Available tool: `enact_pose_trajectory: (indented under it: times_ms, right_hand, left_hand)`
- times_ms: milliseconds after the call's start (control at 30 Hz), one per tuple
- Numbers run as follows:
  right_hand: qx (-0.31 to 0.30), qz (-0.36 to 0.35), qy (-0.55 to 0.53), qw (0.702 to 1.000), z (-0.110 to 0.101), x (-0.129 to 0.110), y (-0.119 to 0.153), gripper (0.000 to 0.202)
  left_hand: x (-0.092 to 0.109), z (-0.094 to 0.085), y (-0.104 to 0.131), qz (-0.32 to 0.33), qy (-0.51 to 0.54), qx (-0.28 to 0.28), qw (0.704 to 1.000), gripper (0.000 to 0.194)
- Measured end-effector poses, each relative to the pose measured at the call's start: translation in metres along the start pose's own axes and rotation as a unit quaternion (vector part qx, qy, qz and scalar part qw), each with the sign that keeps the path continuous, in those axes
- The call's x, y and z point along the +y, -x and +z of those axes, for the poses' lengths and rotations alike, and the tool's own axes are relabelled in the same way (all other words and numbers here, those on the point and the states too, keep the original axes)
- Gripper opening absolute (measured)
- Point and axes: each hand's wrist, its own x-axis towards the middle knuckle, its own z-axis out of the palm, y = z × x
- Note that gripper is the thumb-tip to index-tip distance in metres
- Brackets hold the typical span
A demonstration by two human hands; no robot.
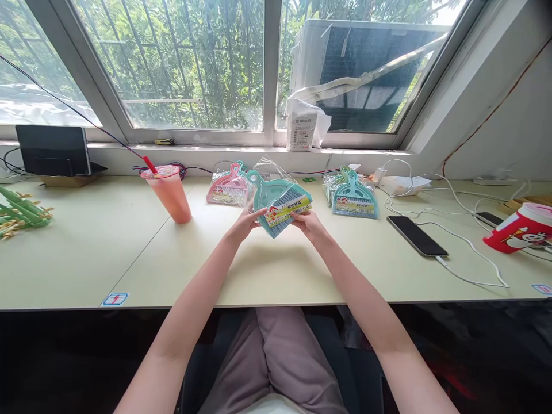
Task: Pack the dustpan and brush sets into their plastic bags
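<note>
A teal dustpan-and-brush set (276,198) in clear wrapping, with a yellow label, is held tilted above the table. My left hand (247,225) grips its lower left edge, thumb on the front. On the right side, my right hand (309,223) pinches it near the end of the label. Behind it to the left lies a pink wrapped set (228,187). To the right rests another teal set (354,198), with a green one (340,178) partly hidden behind it.
A cup of pink drink (170,195) with a red straw stands left on the pale table (172,270). At right are a phone (417,236), white cables and a red cup (520,230). A black tablet (54,150) and green stalks (26,213) are far left.
</note>
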Motion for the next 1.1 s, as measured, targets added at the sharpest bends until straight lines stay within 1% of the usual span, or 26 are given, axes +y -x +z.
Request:
enact_pose_trajectory:
  times_ms: [100,167,233,433,500,567,667,767,833,900,1000,1100]
  right_hand:
    - [0.025,-0.016,-0.013,0.999,0.002,0.003,0.000,0.032]
    - [0.040,-0.027,-0.016,0.999,0.004,0.005,0.000,0.032]
    - [0.044,-0.033,-0.025,0.998,0.006,0.008,0.001,0.032]
    - [0.005,-0.047,-0.054,0.997,0.013,0.007,0.004,0.039]
    - [-0.011,-0.051,-0.054,0.997,0.014,0.004,0.006,0.042]
    - [-0.013,-0.055,-0.052,0.997,0.014,0.003,0.007,0.045]
    - [0.028,-0.053,-0.054,0.997,0.013,0.006,0.006,0.045]
    - [0.074,-0.055,-0.071,0.993,0.011,0.012,0.002,0.037]
    - [0.094,-0.060,-0.082,0.990,0.008,0.015,-0.002,0.030]
    - [0.108,-0.066,-0.081,0.989,0.004,0.017,-0.008,0.027]
    - [0.118,-0.066,-0.066,0.989,-0.001,0.019,-0.012,0.029]
    - [0.147,-0.045,-0.078,0.985,-0.001,0.019,-0.012,0.029]
  left_hand:
    - [-0.002,0.001,0.000,-0.024,-0.007,-0.029,0.999,0.071]
    - [-0.006,0.003,0.000,-0.049,-0.017,-0.036,0.998,0.067]
    - [-0.009,0.004,-0.001,-0.059,-0.023,-0.036,0.997,0.065]
    - [-0.011,0.005,-0.001,-0.064,-0.056,-0.028,0.996,0.062]
    - [-0.011,0.008,0.000,-0.061,-0.059,-0.027,0.996,0.063]
    - [-0.012,0.012,0.000,-0.052,-0.066,-0.027,0.996,0.063]
    - [-0.015,0.019,0.001,-0.037,-0.096,-0.005,0.995,0.067]
    - [-0.018,0.024,0.000,-0.027,-0.112,0.015,0.993,0.075]
    - [-0.020,0.026,-0.001,-0.021,-0.108,0.009,0.994,0.078]
    - [-0.021,0.026,-0.001,-0.014,-0.102,0.001,0.995,0.078]
    - [-0.024,0.025,-0.003,-0.009,-0.094,-0.013,0.995,0.080]
    - [-0.029,0.025,-0.004,-0.004,-0.092,-0.030,0.995,0.087]
